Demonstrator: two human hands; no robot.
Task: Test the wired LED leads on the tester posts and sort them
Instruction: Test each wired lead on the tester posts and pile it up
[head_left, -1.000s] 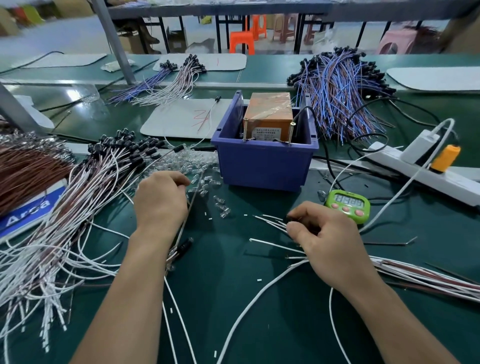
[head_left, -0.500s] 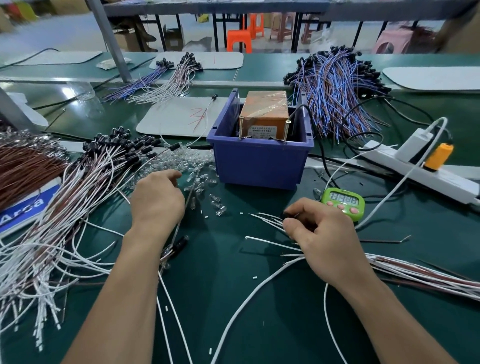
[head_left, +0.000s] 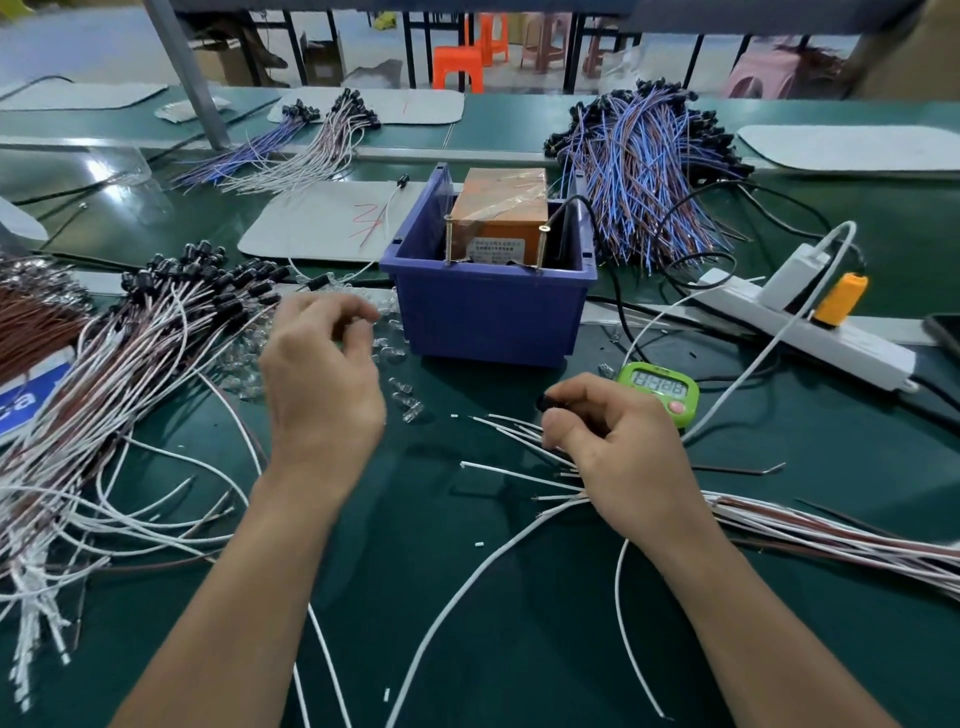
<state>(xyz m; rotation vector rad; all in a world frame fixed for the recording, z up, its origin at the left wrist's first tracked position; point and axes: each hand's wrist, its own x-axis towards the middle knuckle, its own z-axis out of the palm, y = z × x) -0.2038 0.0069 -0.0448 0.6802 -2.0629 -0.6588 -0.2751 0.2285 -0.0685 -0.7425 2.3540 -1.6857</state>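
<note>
The tester is an orange box (head_left: 498, 218) standing in a blue bin (head_left: 488, 322), with two brass posts (head_left: 447, 244) at its front. My right hand (head_left: 623, 457) rests on the mat in front of the bin and pinches the black cap of a white lead (head_left: 545, 402). Several more white leads (head_left: 519, 475) fan out from under that hand. My left hand (head_left: 322, 384) hovers with curled fingers over a scatter of clear LEDs (head_left: 387, 356). Its fingertips are blurred, so anything between them is hidden. A large heap of white and brown capped leads (head_left: 156, 338) lies to the left.
A green timer (head_left: 660, 392) sits just right of my right hand, with a power strip (head_left: 805, 322) behind it. Blue and brown lead bundles (head_left: 649, 182) lie behind the bin, another bundle (head_left: 311, 135) lies far left, and more leads (head_left: 831, 540) trail off right.
My left hand has lifted off the lead it lay on and moved up and right toward the clear LEDs. My right hand has stayed in place on the black cap.
</note>
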